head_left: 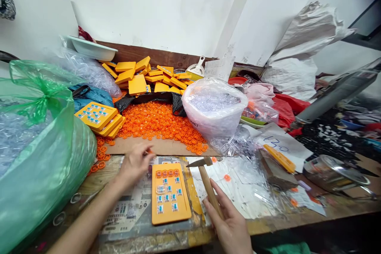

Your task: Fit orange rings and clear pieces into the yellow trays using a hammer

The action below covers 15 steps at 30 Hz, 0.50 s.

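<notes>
A yellow plastic panel (pixel 170 193) with blue inserts and a row of orange rings lies flat on the bench in front of me. My left hand (pixel 135 163) hovers just left of its top edge, fingers pinched on a small orange ring. My right hand (pixel 230 222) grips the wooden handle of a small hammer (pixel 205 178), whose metal head sits just right of the panel's top corner.
A heap of orange rings (pixel 157 123) covers cardboard behind the panel. Stacked panels (pixel 99 118) lie at left, more yellow plates (pixel 143 75) at the back. A green bag (pixel 35 143) fills the left, a clear bag of parts (pixel 214 107) the middle.
</notes>
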### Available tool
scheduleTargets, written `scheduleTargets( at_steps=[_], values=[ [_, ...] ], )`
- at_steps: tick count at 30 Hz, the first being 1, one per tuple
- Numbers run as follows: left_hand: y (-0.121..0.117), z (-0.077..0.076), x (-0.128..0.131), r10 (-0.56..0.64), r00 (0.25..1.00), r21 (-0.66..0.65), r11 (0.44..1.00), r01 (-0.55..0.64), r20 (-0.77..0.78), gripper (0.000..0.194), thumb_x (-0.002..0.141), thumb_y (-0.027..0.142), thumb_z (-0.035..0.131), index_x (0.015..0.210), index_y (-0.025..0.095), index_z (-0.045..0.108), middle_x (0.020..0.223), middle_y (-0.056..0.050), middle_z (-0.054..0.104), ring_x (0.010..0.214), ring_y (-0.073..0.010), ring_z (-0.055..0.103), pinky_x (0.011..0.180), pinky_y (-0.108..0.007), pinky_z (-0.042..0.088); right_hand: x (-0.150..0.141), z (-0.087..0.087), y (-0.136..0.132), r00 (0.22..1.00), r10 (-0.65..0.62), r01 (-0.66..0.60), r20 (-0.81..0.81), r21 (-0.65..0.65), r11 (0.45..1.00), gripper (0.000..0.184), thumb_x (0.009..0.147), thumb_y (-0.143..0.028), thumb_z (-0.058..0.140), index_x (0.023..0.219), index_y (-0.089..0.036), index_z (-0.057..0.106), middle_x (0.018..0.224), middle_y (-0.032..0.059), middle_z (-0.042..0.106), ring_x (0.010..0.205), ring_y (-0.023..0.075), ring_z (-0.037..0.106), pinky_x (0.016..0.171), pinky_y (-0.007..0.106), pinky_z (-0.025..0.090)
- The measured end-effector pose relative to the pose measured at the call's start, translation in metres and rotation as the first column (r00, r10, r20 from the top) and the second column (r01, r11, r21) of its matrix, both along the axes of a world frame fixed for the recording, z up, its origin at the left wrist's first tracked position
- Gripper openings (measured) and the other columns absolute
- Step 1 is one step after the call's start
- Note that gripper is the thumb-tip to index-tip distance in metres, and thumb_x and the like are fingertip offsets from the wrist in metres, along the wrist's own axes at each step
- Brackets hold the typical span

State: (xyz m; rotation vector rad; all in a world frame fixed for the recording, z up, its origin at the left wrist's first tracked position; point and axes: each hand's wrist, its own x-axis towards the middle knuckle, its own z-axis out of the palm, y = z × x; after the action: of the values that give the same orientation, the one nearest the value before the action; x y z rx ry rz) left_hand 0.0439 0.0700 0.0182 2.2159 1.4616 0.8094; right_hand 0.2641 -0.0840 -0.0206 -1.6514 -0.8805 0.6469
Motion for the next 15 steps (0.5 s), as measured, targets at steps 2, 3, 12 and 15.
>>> scheduleTargets(
  at_steps=[2, 3, 12, 15],
  values=[
    [-0.027, 0.000, 0.021, -0.101, 0.994, 0.038, 0.994, 0.100, 0.030, 0.030, 0.082, 0.021, 0.058, 0.112, 0.019, 0.060, 0.093, -0.004, 0.068, 0.088, -0.0179, 0.062, 0.081, -0.031, 0.051, -0.003, 0.001, -0.002, 0.997, 0.059, -0.060, 0.056, 0.010, 0.998, 0.050, 0.077, -0.045, 0.063, 0.119, -0.019, 0.064, 0.123, 0.0071, 0.064, 0.114, 0.0276, 0.059, 0.098, 0.037, 0.047],
    [-0.038, -0.001, 0.032, -0.181, 0.982, 0.093, 0.980, 0.175, 0.055, 0.033, 0.081, 0.019, 0.058, 0.114, 0.017, 0.059, 0.093, -0.005, 0.068, 0.088, -0.0190, 0.062, 0.080, -0.032, 0.052, -0.004, 0.002, -0.003, 0.991, 0.094, -0.096, 0.100, 0.017, 0.995, 0.047, 0.079, -0.043, 0.062, 0.120, -0.018, 0.064, 0.124, 0.0072, 0.063, 0.115, 0.0270, 0.058, 0.100, 0.037, 0.045],
    [-0.060, -0.021, 0.060, -0.155, 0.987, 0.090, 0.984, 0.151, 0.033, 0.046, 0.077, 0.010, 0.060, 0.122, 0.011, 0.054, 0.086, -0.008, 0.072, 0.079, -0.0244, 0.066, 0.072, -0.038, 0.055, -0.009, 0.012, -0.019, 0.811, 0.233, -0.321, 0.537, 0.075, 0.944, 0.038, 0.090, -0.026, 0.048, 0.126, -0.030, 0.058, 0.095, 0.0019, 0.072, 0.078, 0.0121, 0.069, 0.075, 0.016, 0.052],
    [-0.060, -0.022, 0.059, -0.125, 0.991, 0.032, 0.992, 0.123, 0.053, 0.045, 0.078, 0.013, 0.060, 0.123, 0.014, 0.054, 0.089, -0.008, 0.073, 0.080, -0.0237, 0.068, 0.074, -0.037, 0.055, -0.012, 0.020, -0.018, 0.844, 0.163, -0.268, 0.511, 0.138, 0.954, 0.036, 0.089, -0.025, 0.051, 0.122, -0.030, 0.061, 0.100, 0.0022, 0.072, 0.085, 0.0151, 0.069, 0.079, 0.019, 0.052]
  ],
)
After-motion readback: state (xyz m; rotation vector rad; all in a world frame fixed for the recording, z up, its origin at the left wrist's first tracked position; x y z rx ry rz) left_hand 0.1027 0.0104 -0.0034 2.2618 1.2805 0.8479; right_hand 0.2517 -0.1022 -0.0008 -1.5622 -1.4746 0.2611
